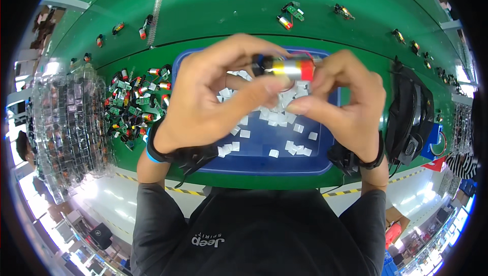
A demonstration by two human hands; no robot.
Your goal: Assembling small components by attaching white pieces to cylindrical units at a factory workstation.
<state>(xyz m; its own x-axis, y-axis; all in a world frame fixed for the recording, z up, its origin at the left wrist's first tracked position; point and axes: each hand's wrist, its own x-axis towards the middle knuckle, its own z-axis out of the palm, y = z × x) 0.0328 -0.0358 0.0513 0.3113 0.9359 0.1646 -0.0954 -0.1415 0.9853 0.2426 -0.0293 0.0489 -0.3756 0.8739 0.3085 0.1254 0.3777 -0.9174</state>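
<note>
Above a blue plastic tub [259, 166], my left hand [203, 98] grips a small cylindrical battery [287, 67] with a silver, yellow and red wrap. A black part sits at the battery's left end, partly behind my fingers. My right hand [351, 90] is at the red end, its fingers curled and its thumb reaching toward the battery. Whatever lies between those fingertips is blurred and hidden. Small white square pieces [274, 117] lie scattered and heaped in the tub beneath both hands.
Left of the tub is a pile of batteries with green circuit boards [132, 100], beside stacked clear plastic trays [71, 118]. More such assemblies [291, 14] lie along the green bench [218, 1]. A black bag [409, 108] stands to the right.
</note>
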